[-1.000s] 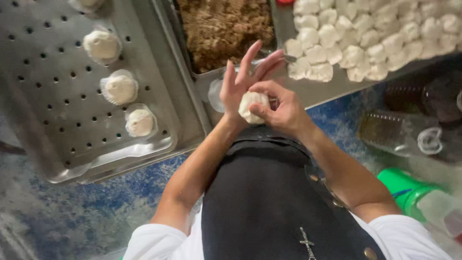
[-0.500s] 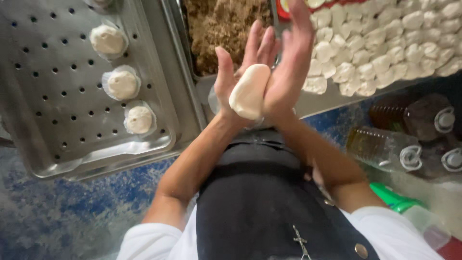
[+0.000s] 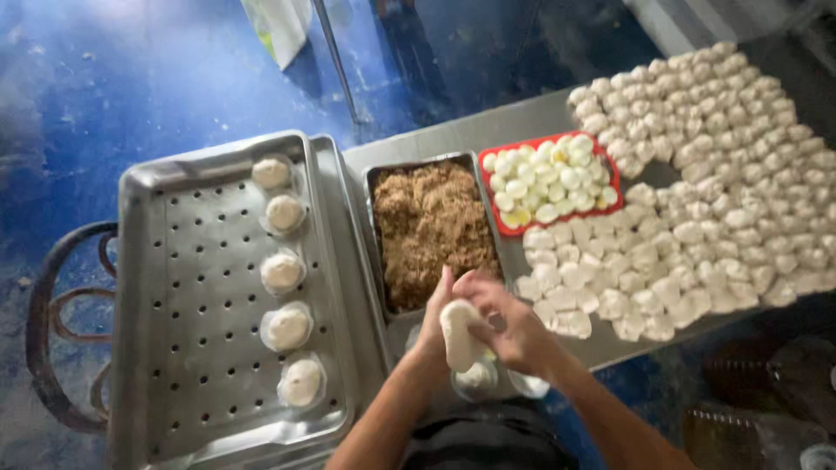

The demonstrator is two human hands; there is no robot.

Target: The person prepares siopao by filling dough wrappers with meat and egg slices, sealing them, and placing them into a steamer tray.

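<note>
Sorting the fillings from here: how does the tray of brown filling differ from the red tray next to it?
The brown filling tray is bare metal, longer, and holds crumbly brown shreds. The red tray is smaller, squarer, and holds pale round pieces. Both sit side by side on the metal table, above both hands.

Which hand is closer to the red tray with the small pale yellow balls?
Right. The right hand lies below the red tray, nearer its side; the left hand is farther left, before the pan of brown filling.
</note>
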